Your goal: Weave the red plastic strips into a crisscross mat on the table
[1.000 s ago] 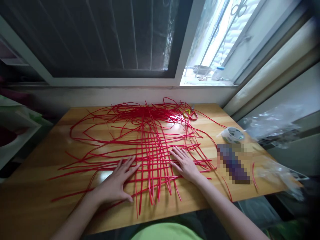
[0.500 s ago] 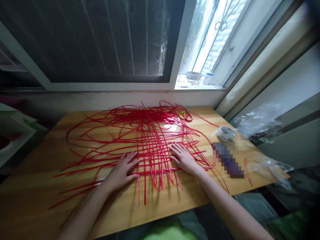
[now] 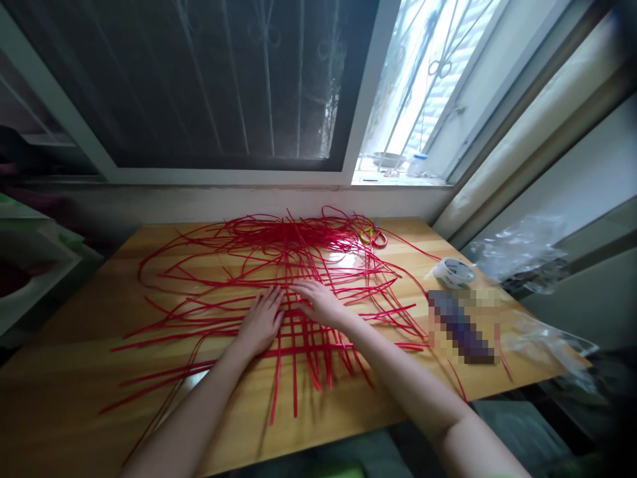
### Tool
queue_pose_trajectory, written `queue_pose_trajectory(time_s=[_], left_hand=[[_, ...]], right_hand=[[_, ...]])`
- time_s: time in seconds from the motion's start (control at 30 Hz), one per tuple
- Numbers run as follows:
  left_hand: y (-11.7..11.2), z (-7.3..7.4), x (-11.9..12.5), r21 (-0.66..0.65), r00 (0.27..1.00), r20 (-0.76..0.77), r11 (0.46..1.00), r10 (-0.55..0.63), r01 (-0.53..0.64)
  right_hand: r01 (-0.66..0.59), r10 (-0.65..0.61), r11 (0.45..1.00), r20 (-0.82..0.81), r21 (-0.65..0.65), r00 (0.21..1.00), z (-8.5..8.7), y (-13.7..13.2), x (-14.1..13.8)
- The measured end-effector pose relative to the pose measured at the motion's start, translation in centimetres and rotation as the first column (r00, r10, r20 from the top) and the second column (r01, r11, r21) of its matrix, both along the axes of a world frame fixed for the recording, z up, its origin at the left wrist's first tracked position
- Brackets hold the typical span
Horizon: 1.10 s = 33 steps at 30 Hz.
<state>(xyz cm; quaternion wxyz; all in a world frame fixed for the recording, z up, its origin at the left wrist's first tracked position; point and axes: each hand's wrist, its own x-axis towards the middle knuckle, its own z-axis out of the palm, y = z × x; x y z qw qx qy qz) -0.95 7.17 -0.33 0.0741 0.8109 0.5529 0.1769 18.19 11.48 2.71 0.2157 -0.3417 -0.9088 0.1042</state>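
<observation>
Long thin red strips (image 3: 326, 346) cross one another in an open woven grid in the middle of the wooden table (image 3: 239, 425). My left hand (image 3: 262, 321) rests at the grid's left side, its fingers stretched forward over the strips. Reaching in from the right, my right hand (image 3: 318, 302) lies across the upper part of the grid with its fingers outstretched to the left. The two hands are close together, and neither visibly grips a strip. Both hide some of the crossings. Loose strip ends fan out to the left, right and front.
A tangled heap of red strips (image 3: 298, 234) lies at the table's back. Scissors (image 3: 379, 239) with red and yellow handles are beside it. To the right are a roll of tape (image 3: 454, 272), a blurred-out dark object (image 3: 460, 328) and clear plastic wrapping (image 3: 522, 252).
My right hand has moved left from the grid's right side onto its upper middle. My left hand has shifted slightly forward, its fingers closer together. The camera view has moved a little.
</observation>
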Motion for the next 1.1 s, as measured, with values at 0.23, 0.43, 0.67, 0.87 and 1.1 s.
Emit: queue_pose_trajectory(time_s=[0.23,0.43,0.67,0.87,1.1], left_hand=[[0.0,-0.1,-0.2,-0.048,0.999,-0.026,0.998,0.031,-0.032],[1.5,1.0,0.3,0.059,0.990,0.031,0.989,0.136,-0.137],[3.3,-0.5,1.4,0.152,0.981,-0.069,0.974,0.181,-0.169],[3.4,-1.5,0.8,0.055,0.969,-0.155,0.981,0.193,-0.186],[3.2,-1.8,0.7,0.090,0.973,-0.168,0.986,0.155,-0.142]], right_hand=[[0.009,-0.006,0.999,0.065,-0.044,0.998,-3.1,-0.3,-1.5],[0.013,-0.009,0.998,0.069,-0.059,0.998,-3.1,-0.4,-1.4],[-0.014,0.017,0.992,0.018,-0.129,1.000,-2.9,-0.2,-1.1],[0.008,-0.058,0.976,-0.225,-0.219,0.973,-2.7,-0.6,-0.9],[0.048,-0.421,0.698,-0.355,-0.714,0.835,-0.1,1.9,-3.9]])
